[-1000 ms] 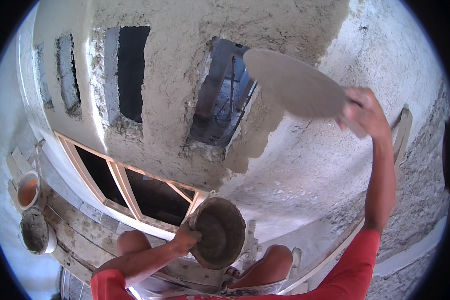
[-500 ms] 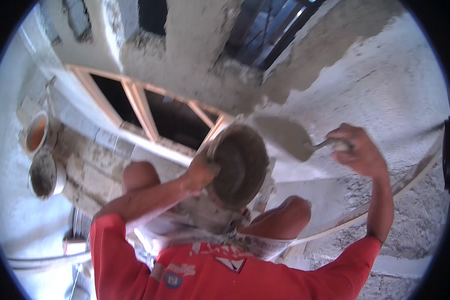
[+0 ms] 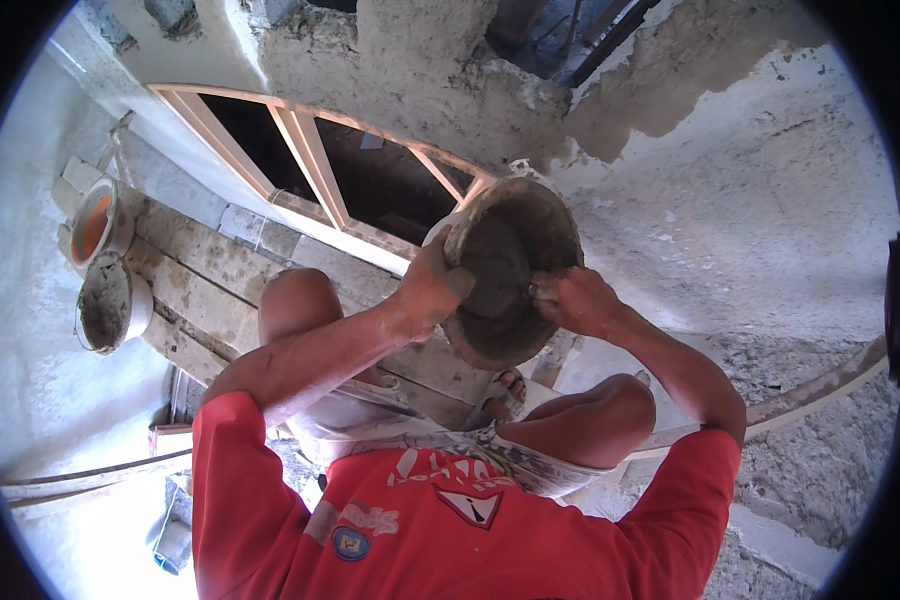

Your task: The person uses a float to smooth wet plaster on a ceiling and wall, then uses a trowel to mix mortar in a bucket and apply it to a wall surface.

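Note:
A round bucket (image 3: 535, 205) crusted with grey mortar is tilted toward me in front of my knees. My left hand (image 3: 435, 290) grips its left rim, with the thumb inside. At the right side, my right hand (image 3: 575, 300) is closed over the bucket's opening. It holds the trowel, whose handle is mostly hidden by the fingers and whose blade is hard to make out against the grey inside. Behind the bucket rises a wall (image 3: 700, 200), with darker fresh mortar (image 3: 650, 105) on its upper part.
I sit on wooden planks (image 3: 185, 290). At the left stand a mortar-coated bucket (image 3: 110, 305) and a bucket with an orange inside (image 3: 100, 225). A wooden window frame (image 3: 310, 165) lies ahead. A curved pale strip (image 3: 810, 385) runs along the right.
My right hand has moved left and down from the wall, bringing the trowel to the bucket. My left hand keeps hold of the bucket. The view has shifted slightly.

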A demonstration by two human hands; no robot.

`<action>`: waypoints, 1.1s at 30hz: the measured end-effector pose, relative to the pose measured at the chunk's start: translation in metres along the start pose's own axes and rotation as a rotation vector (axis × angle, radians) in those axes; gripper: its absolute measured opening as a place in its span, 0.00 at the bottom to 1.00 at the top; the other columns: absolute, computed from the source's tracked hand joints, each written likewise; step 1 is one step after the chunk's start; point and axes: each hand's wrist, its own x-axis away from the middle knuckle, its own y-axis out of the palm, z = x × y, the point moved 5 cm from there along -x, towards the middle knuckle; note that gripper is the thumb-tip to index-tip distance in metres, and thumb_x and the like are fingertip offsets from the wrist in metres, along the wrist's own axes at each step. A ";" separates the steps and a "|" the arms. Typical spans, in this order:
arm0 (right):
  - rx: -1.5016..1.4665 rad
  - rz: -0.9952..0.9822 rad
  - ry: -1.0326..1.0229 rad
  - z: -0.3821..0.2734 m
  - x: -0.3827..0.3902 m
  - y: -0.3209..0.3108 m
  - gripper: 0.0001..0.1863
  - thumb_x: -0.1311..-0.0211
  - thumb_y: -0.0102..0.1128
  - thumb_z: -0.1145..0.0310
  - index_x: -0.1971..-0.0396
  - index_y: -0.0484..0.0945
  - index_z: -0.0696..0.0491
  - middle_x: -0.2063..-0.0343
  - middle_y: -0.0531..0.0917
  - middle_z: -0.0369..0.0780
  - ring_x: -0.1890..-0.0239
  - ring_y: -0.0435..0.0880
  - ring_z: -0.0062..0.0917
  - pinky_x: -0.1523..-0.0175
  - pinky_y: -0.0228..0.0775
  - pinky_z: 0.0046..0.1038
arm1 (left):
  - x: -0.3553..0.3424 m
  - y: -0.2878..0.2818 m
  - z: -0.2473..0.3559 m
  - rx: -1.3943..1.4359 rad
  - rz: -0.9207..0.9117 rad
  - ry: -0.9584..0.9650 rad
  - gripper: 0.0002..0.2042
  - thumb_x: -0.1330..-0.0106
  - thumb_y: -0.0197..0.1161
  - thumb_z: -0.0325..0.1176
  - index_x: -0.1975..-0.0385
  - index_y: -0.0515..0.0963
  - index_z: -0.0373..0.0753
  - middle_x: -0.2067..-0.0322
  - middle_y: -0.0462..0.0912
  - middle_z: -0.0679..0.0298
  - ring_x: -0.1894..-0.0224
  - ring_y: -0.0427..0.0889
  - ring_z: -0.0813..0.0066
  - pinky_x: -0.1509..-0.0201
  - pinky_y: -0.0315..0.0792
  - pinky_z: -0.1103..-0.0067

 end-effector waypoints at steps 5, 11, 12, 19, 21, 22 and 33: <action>-0.168 0.375 -0.151 0.028 0.019 0.008 0.20 0.44 0.64 0.65 0.51 0.78 0.54 0.61 0.83 0.47 0.61 0.83 0.43 0.55 0.77 0.39 | 0.009 -0.012 0.007 -0.118 0.040 0.122 0.23 0.43 0.57 0.26 0.45 0.70 0.33 0.64 0.77 0.63 0.65 0.75 0.77 0.65 0.70 0.81; -0.222 0.413 -0.048 0.043 0.043 -0.017 0.21 0.47 0.67 0.67 0.52 0.79 0.53 0.59 0.83 0.45 0.61 0.84 0.42 0.56 0.77 0.34 | 0.013 -0.022 0.009 -0.038 0.005 0.278 0.20 0.42 0.63 0.33 0.52 0.72 0.31 0.68 0.78 0.62 0.70 0.77 0.75 0.72 0.73 0.79; -0.208 0.449 -0.044 0.045 0.052 -0.036 0.21 0.47 0.68 0.67 0.52 0.79 0.53 0.59 0.83 0.45 0.61 0.84 0.42 0.55 0.77 0.34 | 0.015 -0.020 0.011 -0.058 0.034 0.174 0.20 0.42 0.63 0.33 0.51 0.72 0.31 0.69 0.78 0.62 0.69 0.78 0.74 0.71 0.73 0.79; -0.080 0.610 -0.007 -0.008 0.133 -0.221 0.23 0.53 0.72 0.70 0.56 0.75 0.53 0.67 0.82 0.42 0.66 0.83 0.34 0.58 0.75 0.31 | 0.000 -0.016 0.011 0.078 -0.025 0.114 0.30 0.52 0.55 0.18 0.42 0.67 0.30 0.57 0.79 0.58 0.60 0.78 0.69 0.61 0.74 0.78; 0.014 0.684 -0.112 -0.030 0.156 -0.268 0.19 0.57 0.76 0.68 0.63 0.78 0.54 0.73 0.78 0.38 0.71 0.78 0.23 0.66 0.70 0.27 | -0.001 -0.019 0.008 0.021 -0.004 0.028 0.33 0.52 0.53 0.18 0.39 0.65 0.30 0.51 0.77 0.57 0.50 0.77 0.68 0.48 0.72 0.78; 0.054 0.702 -0.201 -0.037 0.167 -0.286 0.18 0.55 0.75 0.68 0.63 0.78 0.55 0.72 0.79 0.38 0.73 0.78 0.22 0.67 0.70 0.26 | -0.004 -0.017 0.007 0.001 0.010 0.004 0.34 0.53 0.53 0.17 0.39 0.65 0.31 0.51 0.77 0.56 0.50 0.77 0.66 0.48 0.73 0.77; 0.009 1.011 -0.021 -0.017 0.181 -0.403 0.26 0.39 0.61 0.49 0.54 0.81 0.56 0.78 0.80 0.35 0.78 0.77 0.20 0.76 0.72 0.24 | -0.006 -0.022 -0.006 0.060 0.039 0.059 0.30 0.53 0.54 0.17 0.43 0.68 0.34 0.60 0.79 0.59 0.68 0.79 0.71 0.73 0.71 0.77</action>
